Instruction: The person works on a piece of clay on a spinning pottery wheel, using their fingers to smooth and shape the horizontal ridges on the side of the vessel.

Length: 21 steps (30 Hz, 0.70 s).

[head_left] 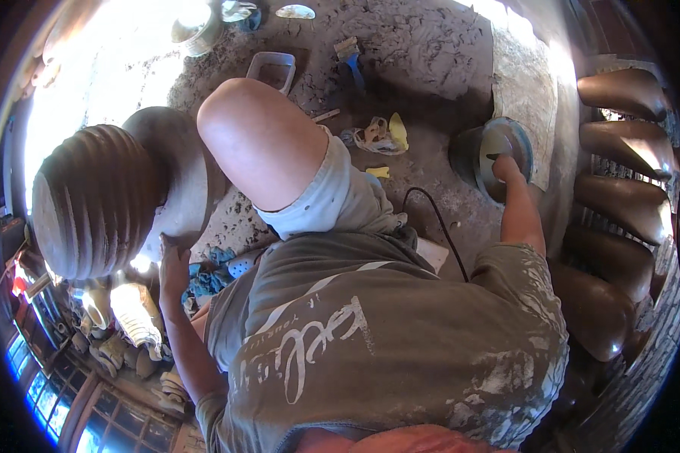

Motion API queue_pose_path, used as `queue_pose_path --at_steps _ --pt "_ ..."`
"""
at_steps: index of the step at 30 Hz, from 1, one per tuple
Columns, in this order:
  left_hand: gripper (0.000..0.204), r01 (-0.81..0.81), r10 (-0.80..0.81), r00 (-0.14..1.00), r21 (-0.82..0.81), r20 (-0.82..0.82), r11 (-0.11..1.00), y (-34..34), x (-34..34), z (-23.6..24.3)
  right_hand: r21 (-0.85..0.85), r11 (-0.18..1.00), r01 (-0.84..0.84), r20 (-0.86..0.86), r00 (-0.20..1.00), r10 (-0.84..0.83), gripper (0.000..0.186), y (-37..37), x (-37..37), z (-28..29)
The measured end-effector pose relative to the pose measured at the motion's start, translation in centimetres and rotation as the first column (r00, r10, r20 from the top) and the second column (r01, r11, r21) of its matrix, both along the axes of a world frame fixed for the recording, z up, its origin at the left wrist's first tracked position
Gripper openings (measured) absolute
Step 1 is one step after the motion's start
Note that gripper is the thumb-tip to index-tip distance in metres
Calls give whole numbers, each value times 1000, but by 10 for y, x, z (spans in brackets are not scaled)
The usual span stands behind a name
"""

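The clay pot (91,200) is dark brown, patterned with ridges ringing its body, and the bucket (467,157) is dark grey with a bluish rim. An olive-brown shirt (423,325) carries white lettering and chalky blotches above pale grey-blue shorts (306,198). The brush handle (357,77) is blue, the row of vessels (625,142) glossy brown.

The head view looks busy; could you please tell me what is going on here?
A person has the left hand at the edge of a grey round base near a large ridged clay pot, while the right hand reaches into a bucket. A brush lies on the floor ahead, and brown pots line the right side.
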<state>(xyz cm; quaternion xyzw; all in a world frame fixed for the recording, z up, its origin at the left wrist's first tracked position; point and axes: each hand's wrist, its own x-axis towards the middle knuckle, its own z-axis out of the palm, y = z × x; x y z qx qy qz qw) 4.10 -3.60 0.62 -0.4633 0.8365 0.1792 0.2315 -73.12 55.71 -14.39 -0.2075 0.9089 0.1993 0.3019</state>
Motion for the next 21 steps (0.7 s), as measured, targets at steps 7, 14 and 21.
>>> queue_pose_path --at_steps 7,14,21 --pt "76 54 -30 978 114 -205 992 -42 57 -39 147 968 -201 165 970 176 44 20 -24 -46" --pt "44 91 -80 982 62 -170 994 -7 3 48 142 886 -440 126 896 425 35 7 -32 -39" --pt "62 -133 132 990 -25 -54 991 5 16 26 -293 921 -256 -263 948 179 27 -37 7 67"
